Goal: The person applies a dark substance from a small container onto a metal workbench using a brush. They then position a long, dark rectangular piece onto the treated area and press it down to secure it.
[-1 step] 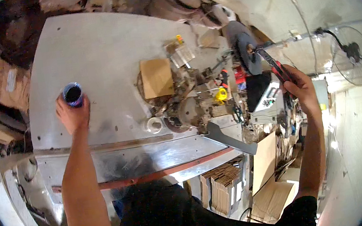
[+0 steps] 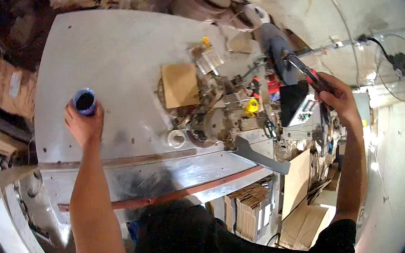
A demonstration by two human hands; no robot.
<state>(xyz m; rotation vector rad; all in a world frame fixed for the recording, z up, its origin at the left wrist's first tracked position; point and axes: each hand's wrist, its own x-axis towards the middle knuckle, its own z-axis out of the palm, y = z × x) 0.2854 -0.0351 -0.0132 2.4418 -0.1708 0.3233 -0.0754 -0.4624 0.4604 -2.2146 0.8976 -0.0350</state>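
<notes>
At the left of the metal table [image 2: 116,51], my left hand [image 2: 85,126] is wrapped round a small blue-purple can [image 2: 85,102]. Its round opening is up, with dark contents inside. Out to the right, my right hand [image 2: 334,92] is raised and closed on a long pliers-like tool [image 2: 307,73] with red and black handles. The metal end of that tool points up and to the left, in front of a dark grey disc [image 2: 278,52]; its exact kind is hard to make out. Its tip seems apart from anything on the table.
A brown cardboard piece [image 2: 180,85], a white tape roll [image 2: 176,138] and a yellow tape measure [image 2: 251,105] lie amid clutter mid-table. A grey angled bracket [image 2: 261,155] juts over the front edge. Stacked cardboard [image 2: 247,212] stands below; a fan [image 2: 398,67] is at the right wall.
</notes>
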